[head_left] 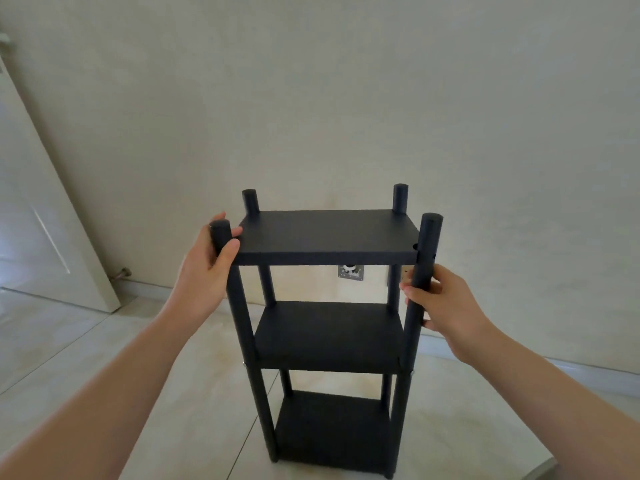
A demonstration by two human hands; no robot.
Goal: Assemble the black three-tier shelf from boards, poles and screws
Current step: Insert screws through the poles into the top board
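- Near-left pole [239, 306] partly covered near its top by left hand [211, 258]; fingertips tucked behind it.
- Near-right pole [417, 299] masking most of right hand's [446, 306] fingers [410, 292].
- Wall plate [350, 271] half hidden under top board [325, 233]; detail too small to read.
- Bottom board [332, 431] dark, its front edge close to frame bottom; foot of near-right pole cut off there.
- Door [41, 216] cut by left edge.
- Both forearms cut off at lower frame edges.
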